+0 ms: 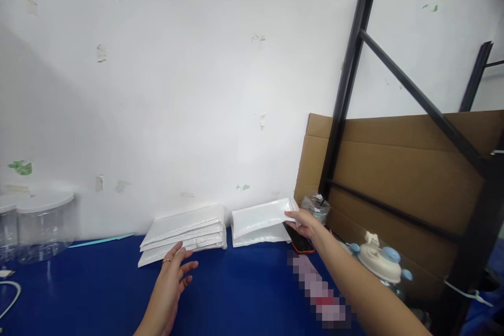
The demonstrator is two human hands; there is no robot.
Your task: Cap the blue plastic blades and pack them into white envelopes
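Note:
My right hand (302,222) pinches the right end of a white padded mailer (262,216), lifted slightly at the back of the blue table. Beneath it lies another white mailer (260,236), partly covered. My left hand (177,268) wears a ring and holds nothing, its fingers apart and slightly curled. In front of its fingertips lies a stack of several white padded mailers (185,226), set against the wall. From this view I cannot tell whether the fingertips touch the stack.
Clear jars with white lids (45,228) stand at left, near a light-blue strip (102,240) and white cable (13,294). To the right are a phone (301,244), a plastic-wrapped cup (317,207), a bottle with a cream lid (380,262), cardboard (405,178) and a black rack post (348,73).

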